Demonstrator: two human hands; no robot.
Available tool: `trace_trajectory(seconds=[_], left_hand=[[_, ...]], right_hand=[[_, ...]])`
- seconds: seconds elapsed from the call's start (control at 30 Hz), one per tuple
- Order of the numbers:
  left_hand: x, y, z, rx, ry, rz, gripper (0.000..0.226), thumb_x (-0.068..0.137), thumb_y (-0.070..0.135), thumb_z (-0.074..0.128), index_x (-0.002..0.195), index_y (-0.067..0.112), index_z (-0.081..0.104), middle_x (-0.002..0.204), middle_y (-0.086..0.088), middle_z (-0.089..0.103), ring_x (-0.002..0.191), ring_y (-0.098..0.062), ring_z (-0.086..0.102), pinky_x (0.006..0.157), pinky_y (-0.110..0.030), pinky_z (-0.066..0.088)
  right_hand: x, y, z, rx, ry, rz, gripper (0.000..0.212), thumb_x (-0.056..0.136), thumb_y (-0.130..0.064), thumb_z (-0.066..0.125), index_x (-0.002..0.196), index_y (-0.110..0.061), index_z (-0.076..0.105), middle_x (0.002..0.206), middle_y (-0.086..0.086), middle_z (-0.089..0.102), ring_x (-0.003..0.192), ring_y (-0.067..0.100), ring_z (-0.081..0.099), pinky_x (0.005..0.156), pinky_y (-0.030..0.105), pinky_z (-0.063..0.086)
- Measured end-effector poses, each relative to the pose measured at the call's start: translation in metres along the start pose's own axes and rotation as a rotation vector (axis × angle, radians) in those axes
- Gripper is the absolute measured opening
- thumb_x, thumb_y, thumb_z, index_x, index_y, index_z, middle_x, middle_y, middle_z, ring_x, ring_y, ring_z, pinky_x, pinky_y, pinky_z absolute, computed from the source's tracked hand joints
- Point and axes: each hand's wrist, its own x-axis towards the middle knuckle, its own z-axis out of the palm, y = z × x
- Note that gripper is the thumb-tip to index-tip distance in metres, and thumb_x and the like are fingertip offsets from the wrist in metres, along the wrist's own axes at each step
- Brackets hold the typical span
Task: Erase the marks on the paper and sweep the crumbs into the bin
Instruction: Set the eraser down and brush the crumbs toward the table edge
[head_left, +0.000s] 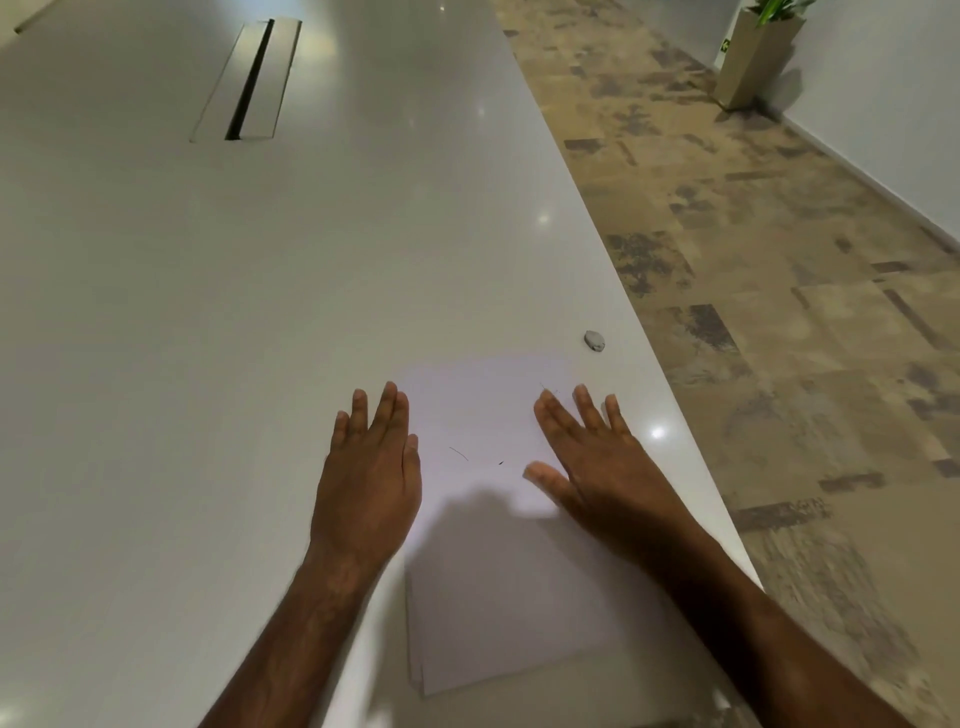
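Observation:
A white sheet of paper (483, 415) lies on the white table (260, 312) near its right edge. Faint pencil marks (460, 453) show on the middle of the sheet, and another faint mark sits near its far right corner. My left hand (371, 467) lies over the paper's left edge with straight fingers. My right hand (587, 457) lies over the paper's right side, fingers spread and straight. A small grey eraser (595, 341) rests on the table just beyond the paper's far right corner, apart from both hands. No bin is in view.
The table's right edge (670, 395) runs diagonally close to my right hand, with patterned floor (779, 312) beyond. A cable slot (249, 78) is set into the table at the far left. A tall planter (753, 57) stands by the wall at the top right.

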Motion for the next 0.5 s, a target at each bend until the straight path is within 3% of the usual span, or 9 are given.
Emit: trace_trajectory(seconds=[0.17, 0.33, 0.5], left_hand=[[0.0, 0.001, 0.001, 0.007, 0.002, -0.003, 0.057, 0.105, 0.029, 0.026, 0.156, 0.005, 0.036, 0.165, -0.008, 0.031, 0.154, -0.034, 0.021, 0.125, -0.05, 0.022], [0.0, 0.001, 0.001, 0.017, -0.009, -0.002, 0.057, 0.105, 0.029, 0.024, 0.157, 0.006, 0.033, 0.166, -0.006, 0.029, 0.155, -0.033, 0.018, 0.125, -0.05, 0.021], [0.0, -0.001, 0.002, 0.005, -0.004, 0.002, 0.058, 0.105, 0.029, 0.022, 0.158, 0.007, 0.032, 0.166, -0.004, 0.027, 0.156, -0.032, 0.016, 0.126, -0.048, 0.018]], right_hand=[[-0.003, 0.01, -0.007, 0.044, 0.03, -0.01, 0.087, 0.098, -0.082, -0.001, 0.17, -0.033, -0.01, 0.173, -0.02, -0.022, 0.156, 0.004, -0.034, 0.132, 0.04, -0.016], [-0.033, 0.006, 0.001, 0.006, 0.014, -0.202, 0.088, 0.103, -0.079, 0.007, 0.172, -0.024, 0.014, 0.177, -0.011, 0.002, 0.165, 0.018, -0.013, 0.134, 0.044, -0.006], [-0.012, 0.019, 0.002, 0.003, -0.005, -0.026, 0.099, 0.09, -0.087, -0.014, 0.17, -0.029, -0.01, 0.175, -0.015, -0.019, 0.158, 0.011, -0.032, 0.134, 0.045, -0.01]])
